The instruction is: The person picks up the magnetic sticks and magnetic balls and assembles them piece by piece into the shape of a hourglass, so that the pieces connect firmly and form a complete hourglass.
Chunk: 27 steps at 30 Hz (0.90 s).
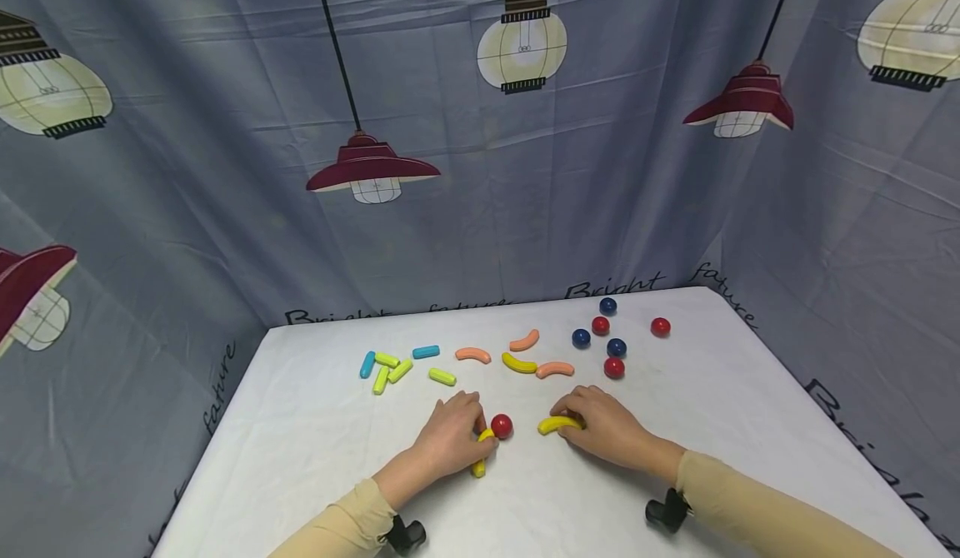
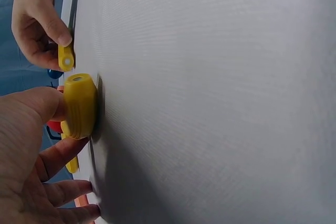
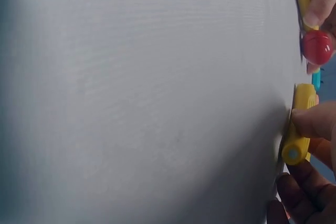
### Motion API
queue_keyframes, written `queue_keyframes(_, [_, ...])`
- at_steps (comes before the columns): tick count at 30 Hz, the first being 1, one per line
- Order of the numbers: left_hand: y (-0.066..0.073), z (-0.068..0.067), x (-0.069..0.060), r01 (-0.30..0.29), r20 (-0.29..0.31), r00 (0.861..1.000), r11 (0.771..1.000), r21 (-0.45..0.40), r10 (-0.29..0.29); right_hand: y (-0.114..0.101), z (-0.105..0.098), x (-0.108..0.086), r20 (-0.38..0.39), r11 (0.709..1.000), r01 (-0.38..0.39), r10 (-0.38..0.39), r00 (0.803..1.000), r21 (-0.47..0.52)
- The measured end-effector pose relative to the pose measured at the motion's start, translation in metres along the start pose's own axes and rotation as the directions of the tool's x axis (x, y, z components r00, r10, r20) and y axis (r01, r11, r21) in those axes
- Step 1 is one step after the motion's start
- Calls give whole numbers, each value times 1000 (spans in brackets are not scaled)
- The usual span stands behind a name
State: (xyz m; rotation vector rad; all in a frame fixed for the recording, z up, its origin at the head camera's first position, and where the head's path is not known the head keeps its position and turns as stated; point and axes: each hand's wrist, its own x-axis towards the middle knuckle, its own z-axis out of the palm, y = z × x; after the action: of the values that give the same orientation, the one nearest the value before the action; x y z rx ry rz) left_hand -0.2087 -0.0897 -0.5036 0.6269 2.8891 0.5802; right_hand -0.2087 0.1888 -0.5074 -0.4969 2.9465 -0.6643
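At the white tabletop point(image 1: 300, 458), one yellow toy banana point(image 1: 478, 469) is pinched in the left hand point(image 1: 452, 433), just beside a red ball point(image 1: 502, 426); another yellow toy banana point(image 1: 552, 425) is pinched in the right hand point(image 1: 607, 426). Beyond, a third banana point(image 1: 519, 364) lies among orange curved pieces point(image 1: 555, 369), between green cylinders point(image 1: 442, 376) and navy balls point(image 1: 581, 338)

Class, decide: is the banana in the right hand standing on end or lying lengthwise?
Lengthwise: in the head view, the banana stretches along the table, neither end pointing up, gripped by the right hand.
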Motion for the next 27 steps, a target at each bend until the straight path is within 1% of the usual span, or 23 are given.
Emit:
queue_keyframes(6, [0, -1, 0, 4, 7, 1000, 1000, -9, -4, -4, 5, 6, -33, 999, -39, 40, 999, 28])
queue_keyframes(10, [0, -3, 1, 14, 11, 1000, 1000, -24, -14, -10, 9, 12, -62, 998, -48, 51, 997, 46])
queue_keyframes(17, [1, -4, 0, 28, 14, 1000, 999, -32, -27, -24, 15, 18, -78, 997, -47, 52, 996, 63])
queue_keyframes(23, [1, -3, 0, 26, 14, 1000, 999, -23, -26, -30, 20, 19, -85, 997, -32, 38, 996, 74])
queue_keyframes(27, [1, -3, -1, 13, 5, 1000, 1000, -17, -13, -32, 21, 20, -83, 996, -29, 36, 996, 83])
